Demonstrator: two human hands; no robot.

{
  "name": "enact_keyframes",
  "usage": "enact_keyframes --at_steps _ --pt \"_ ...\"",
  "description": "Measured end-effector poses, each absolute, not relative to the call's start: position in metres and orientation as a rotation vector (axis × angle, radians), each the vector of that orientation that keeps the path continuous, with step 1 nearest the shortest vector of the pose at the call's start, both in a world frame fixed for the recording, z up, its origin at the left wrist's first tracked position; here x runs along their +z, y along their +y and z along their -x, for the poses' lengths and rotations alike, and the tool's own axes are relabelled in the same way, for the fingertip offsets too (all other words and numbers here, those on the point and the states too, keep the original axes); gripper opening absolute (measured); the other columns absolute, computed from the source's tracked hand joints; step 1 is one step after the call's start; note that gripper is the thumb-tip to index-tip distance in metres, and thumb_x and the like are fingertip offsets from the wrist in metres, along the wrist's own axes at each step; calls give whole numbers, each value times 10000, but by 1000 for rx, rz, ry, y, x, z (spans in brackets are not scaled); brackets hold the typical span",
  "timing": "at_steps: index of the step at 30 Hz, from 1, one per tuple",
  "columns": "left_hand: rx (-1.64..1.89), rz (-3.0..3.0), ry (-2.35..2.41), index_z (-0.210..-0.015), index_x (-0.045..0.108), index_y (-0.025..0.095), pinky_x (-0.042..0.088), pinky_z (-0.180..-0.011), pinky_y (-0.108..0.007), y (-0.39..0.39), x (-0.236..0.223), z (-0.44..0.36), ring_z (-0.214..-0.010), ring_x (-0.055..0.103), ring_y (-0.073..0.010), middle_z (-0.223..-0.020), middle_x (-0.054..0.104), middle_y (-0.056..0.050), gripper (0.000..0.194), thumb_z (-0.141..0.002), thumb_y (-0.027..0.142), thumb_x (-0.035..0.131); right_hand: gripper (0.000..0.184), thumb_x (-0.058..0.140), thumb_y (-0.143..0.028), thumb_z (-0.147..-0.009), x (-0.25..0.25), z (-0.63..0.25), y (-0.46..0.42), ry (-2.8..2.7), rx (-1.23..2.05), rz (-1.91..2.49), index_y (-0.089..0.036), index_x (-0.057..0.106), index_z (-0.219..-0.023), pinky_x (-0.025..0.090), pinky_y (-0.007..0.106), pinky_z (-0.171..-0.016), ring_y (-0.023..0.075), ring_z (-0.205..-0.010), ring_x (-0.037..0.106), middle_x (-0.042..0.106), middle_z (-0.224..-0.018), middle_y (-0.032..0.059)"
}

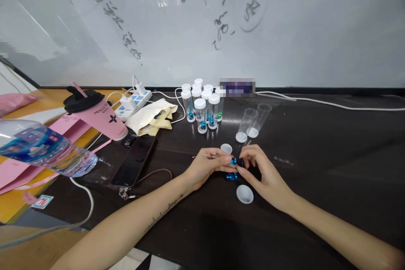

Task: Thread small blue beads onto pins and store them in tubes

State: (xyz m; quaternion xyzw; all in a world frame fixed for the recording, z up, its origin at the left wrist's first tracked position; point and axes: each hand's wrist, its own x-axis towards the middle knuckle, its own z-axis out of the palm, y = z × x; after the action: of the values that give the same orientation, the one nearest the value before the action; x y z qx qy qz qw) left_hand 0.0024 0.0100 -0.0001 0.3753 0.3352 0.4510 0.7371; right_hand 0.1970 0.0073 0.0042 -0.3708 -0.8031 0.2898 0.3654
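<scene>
My left hand (204, 166) is closed, thumb and fingers pinching a small shiny blue piece (233, 161). A thin, pale stick (207, 155) lies across its fingers. My right hand (267, 181) meets it from the right, fingertips pinched by the blue piece; what they grip is too small to make out. Just under the fingertips, another shiny blue piece (231, 176) shows on the table. One white cap (244, 194) rests nearer me, and a second white cap (226, 148) sits behind my hands. Two clear open tubes (247, 122) with white bottoms stand beyond my right hand.
Several white-capped clear tubes (200, 114) holding blue or green pieces stand at the back. To the left are a phone (134, 160), a cloth pouch (152, 116), a power strip (136, 103), a tilted pink cup (106, 116) and a water bottle (47, 145). A whiteboard (300, 29) rises behind.
</scene>
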Motion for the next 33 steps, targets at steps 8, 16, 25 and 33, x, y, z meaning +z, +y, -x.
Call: enact_keyframes --at_steps 8,16,25,33 --pt "995 -825 729 -834 707 88 552 -801 -377 10 1 -3 -725 710 -212 -711 721 -69 332 -646 343 808 162 412 -303 -974 7 -201 7 -2082 789 912 -234 554 -1013 443 360 -794 203 -853 537 527 -1003 62" --pt "1027 -805 727 -831 684 86 537 -831 -372 11 -2 -1 -816 712 -245 -767 729 -96 344 -663 364 797 421 274 -439 -999 4 -205 7 -1967 722 900 -231 614 -1135 447 407 -835 242 -918 567 596 -1004 84" --pt "1025 -784 705 -814 675 91 533 -838 -368 12 -3 0 -812 714 -242 -750 726 -88 323 -666 351 797 550 208 -524 -984 2 -207 6 -1929 774 911 -244 642 -1174 427 386 -753 220 -810 528 602 -1004 79" --pt "1031 -782 693 -823 684 85 542 -826 -353 12 -2 0 -805 710 -223 -778 730 -94 272 -700 308 778 538 221 -518 -985 4 -207 5 -1922 793 899 -246 639 -1185 414 379 -758 212 -803 511 562 -1024 79"
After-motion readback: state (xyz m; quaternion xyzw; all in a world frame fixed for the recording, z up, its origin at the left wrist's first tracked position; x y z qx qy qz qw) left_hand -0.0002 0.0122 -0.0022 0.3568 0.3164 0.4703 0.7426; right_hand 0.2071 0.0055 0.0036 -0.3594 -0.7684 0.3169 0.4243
